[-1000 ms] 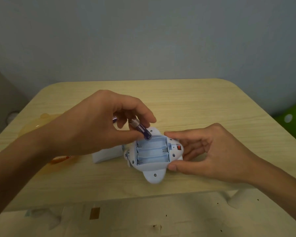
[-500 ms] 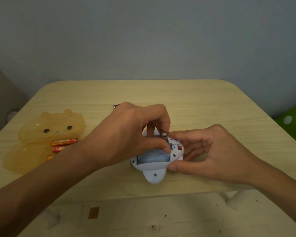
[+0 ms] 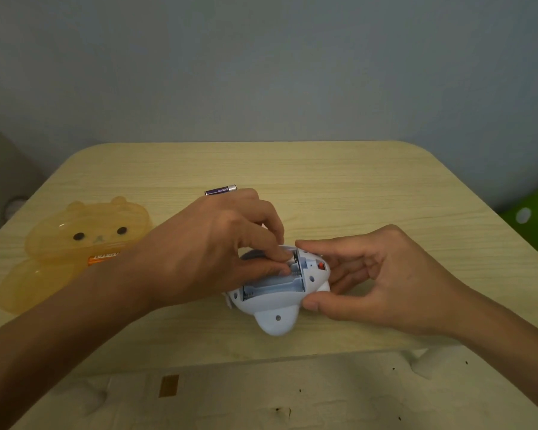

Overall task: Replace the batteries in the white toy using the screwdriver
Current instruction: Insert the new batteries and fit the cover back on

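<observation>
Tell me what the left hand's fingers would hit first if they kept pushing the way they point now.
Probably the battery they are pressing on, and beneath it the far slot of the white toy. The left hand points its fingers down into the open compartment; their tips hide the contact itself.

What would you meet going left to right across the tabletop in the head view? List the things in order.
Orange bear-shaped case → left hand → white toy → right hand.

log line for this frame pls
step: insert battery | left hand: pressing battery into toy | right hand: steadying toy | spare battery: on table
</observation>
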Motion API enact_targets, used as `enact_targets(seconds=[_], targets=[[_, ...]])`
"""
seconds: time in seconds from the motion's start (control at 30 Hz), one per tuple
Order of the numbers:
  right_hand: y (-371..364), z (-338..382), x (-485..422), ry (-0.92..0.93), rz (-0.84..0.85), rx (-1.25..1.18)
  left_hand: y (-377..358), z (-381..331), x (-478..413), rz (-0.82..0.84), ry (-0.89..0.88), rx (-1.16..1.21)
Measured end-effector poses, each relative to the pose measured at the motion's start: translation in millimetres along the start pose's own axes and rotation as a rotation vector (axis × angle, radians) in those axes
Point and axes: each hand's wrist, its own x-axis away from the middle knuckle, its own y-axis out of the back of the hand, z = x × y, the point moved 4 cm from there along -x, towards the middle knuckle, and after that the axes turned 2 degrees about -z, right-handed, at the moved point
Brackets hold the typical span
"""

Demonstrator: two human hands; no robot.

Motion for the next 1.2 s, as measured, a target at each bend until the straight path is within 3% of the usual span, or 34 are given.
enact_targets(seconds=[0.1,0.2,0.37,0.47,0.67,0.77,1.0,1.2], targets=[[0.6,0.6,0.9,0.001,-0.009,-0.001,8.2,1.8,1.0,0.021,0.043,0.077],[2.9,1.6,0.7,0.003,-0.018,0.008,25.4,33.2,-1.2,-0.129,0.262,0.198],[2.2,3.0,1.9,0.009,-0.016,0.011,23.2,100.1,-5.0,-0.104,0.669,-0.041],[2.7,2.9,2.0,0.008,-0.018,0.017,13.3,114.4,-11.3,-0.072,0.741,-0.093],[2.9,-0.8,2.1,0.003,-0.023,0.016,-1.1,120.0,-20.9,-0.004,0.709,-0.124],[5.0,-1.7,3.5,-0.002,-0.023,0.014,2.3,108.1,-22.1,-0.058,0.652,-0.089],[6.4,-2.2,3.4,0.004,-0.021,0.017,29.2,20.8,-0.9,-0.152,0.379,0.451],[5.6,-1.0,3.4,0.006,-0.008,0.010,33.3,-7.1,20.7,-0.148,0.226,0.266]])
